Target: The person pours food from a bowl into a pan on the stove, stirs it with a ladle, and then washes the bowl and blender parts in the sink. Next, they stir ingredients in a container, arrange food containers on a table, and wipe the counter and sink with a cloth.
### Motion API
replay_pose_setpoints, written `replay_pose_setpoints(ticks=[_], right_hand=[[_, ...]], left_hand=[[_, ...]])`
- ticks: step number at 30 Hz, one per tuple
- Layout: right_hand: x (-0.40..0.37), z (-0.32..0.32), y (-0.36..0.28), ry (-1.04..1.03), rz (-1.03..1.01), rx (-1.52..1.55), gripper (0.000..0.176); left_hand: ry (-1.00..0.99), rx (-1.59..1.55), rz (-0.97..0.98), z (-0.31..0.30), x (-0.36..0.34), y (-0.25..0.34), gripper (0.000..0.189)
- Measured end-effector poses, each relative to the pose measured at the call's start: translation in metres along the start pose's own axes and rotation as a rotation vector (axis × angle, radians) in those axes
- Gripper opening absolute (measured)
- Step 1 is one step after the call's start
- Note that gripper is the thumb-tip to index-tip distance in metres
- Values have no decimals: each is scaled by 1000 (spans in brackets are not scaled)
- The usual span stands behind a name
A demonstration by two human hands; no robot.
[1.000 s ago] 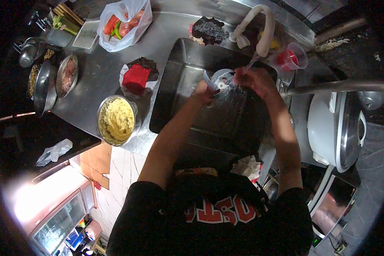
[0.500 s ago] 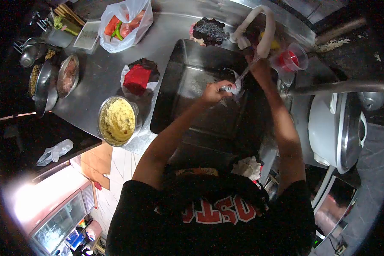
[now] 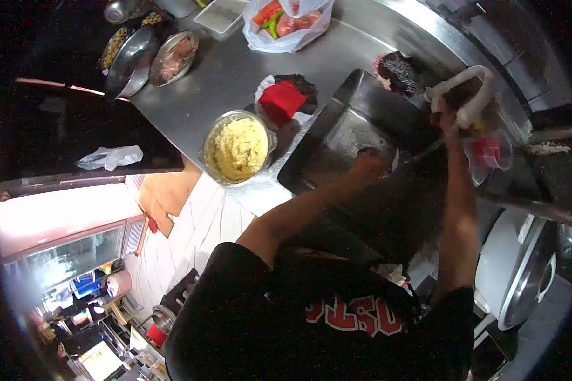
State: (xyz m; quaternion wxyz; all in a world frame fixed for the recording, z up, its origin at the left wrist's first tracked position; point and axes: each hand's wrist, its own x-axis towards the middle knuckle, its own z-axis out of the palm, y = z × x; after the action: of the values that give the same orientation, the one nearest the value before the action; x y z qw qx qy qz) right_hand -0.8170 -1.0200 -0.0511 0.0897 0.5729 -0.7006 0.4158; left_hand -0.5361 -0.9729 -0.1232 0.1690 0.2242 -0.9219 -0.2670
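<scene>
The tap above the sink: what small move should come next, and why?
Probably turn the tap with the right hand, which is at its base, while the left hand is low in the sink. Whether water runs is unclear.

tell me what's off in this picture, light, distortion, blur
head view: heavy fisheye curves the steel counter and blacks out the corners; the bright pane at lower left is blown out; the sink lies in deep shadow, so the left hand is barely readable; the right hand by the tap looks soft; the bowl of yellow mash is well lit
</scene>
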Motion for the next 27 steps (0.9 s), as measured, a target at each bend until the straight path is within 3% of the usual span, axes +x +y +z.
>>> replay_pose_setpoints(ticks=[3,6,8,10,11,12,14,15,17,19,20,22,24,26,27], right_hand=[[-22,4,18,-104,98,-84,45],[-69,-2,29,-230,187,-174,41],[-125,-14,33,-371,235,-236,39],[-193,-24,31,-577,259,-317,37],[-230,-28,26,-749,254,-398,36],[-270,-27,16,-948,224,-486,35],[-302,-27,-28,-1463,149,-600,35],[-296,-40,-67,-1213,83,-489,34],[-290,-50,-108,-955,0,-378,34],[-309,-33,-107,-786,911,357,34],[-315,-35,-116,-780,909,363,34],[-316,-38,-134,-935,584,-143,38],[-283,-51,-157,-1007,662,-143,41],[-256,-66,-182,-1073,754,-125,45],[-248,-79,-182,-876,749,279,43]], left_hand=[[33,-172,-12,-16,-21,0,22],[-268,327,-102,-23,-21,0,21],[-356,156,-125,-60,-8,10,25],[21,-500,-266,-86,4,28,24],[47,-850,-290,-36,21,-5,25],[54,-836,-282,-39,21,-4,25],[-358,387,-40,-51,22,8,19],[-338,397,-37,-64,28,20,19],[-227,49,-35,-102,38,54,24],[-171,-120,-33,-113,33,63,27],[-225,-20,21,-107,31,62,29],[-326,190,146,-84,41,52,34],[-419,390,271,-43,60,40,40],[180,25,941,-39,91,37,36],[-18,-472,868,-87,96,64,33]])
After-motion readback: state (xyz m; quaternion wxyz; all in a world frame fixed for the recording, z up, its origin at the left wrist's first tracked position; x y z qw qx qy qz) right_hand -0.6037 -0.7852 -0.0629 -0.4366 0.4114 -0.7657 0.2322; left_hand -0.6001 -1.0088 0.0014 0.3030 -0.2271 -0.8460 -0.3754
